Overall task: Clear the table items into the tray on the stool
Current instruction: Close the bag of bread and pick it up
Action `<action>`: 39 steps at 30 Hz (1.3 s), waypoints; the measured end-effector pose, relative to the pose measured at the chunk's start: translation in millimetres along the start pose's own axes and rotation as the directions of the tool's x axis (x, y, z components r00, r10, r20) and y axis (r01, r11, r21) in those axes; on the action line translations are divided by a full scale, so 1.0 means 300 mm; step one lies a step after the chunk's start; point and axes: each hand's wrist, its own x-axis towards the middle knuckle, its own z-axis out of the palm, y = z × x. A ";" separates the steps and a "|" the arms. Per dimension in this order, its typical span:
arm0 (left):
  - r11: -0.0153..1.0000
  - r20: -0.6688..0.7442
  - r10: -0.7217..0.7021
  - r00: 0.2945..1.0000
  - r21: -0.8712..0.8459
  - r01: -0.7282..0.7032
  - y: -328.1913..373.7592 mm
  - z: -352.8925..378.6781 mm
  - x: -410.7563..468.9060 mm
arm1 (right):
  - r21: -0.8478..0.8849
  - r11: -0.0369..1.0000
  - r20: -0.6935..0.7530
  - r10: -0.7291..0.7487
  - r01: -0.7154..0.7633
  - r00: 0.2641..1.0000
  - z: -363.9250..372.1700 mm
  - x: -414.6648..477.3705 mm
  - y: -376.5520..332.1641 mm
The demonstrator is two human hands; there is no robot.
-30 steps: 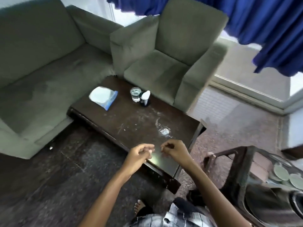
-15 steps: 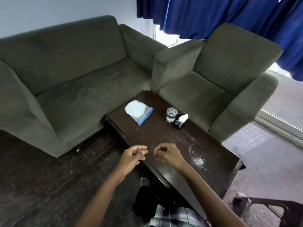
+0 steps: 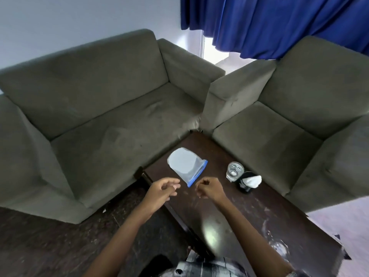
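— Between sofa (image 3: 103, 120) and armchair (image 3: 295, 124), over the dark table (image 3: 245, 220): which item goes first?

— Probably the zip bag (image 3: 184, 164), flat at 12 o'clock from both hands. The left hand (image 3: 162, 189) hangs loosely curled, empty; the right hand (image 3: 210, 188) has its fingers tucked under, contents impossible to tell. Pinch the blue seal edge, lift level.

— Anything in the way?

— A glass (image 3: 235, 171) at 2 o'clock, just beside a black holder (image 3: 243, 187) stuffed with white tissue (image 3: 253, 180); a careless sweep rightward could tip it. Tray and stool are out of frame.
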 end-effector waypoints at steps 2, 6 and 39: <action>1.000 0.013 0.001 1.000 -0.013 -0.001 0.019 -0.039 0.061 | 0.028 0.997 -0.038 0.072 -0.071 0.997 0.016 0.080 0.000; 1.000 0.044 -0.020 0.999 -0.005 0.020 0.039 -0.117 0.201 | 0.084 0.976 -0.104 0.209 -0.201 0.972 0.077 0.237 0.003; 0.970 0.421 -0.066 0.905 0.240 -0.041 0.165 -0.579 0.928 | 0.296 0.907 -0.473 0.411 -0.299 0.779 0.158 0.738 -0.033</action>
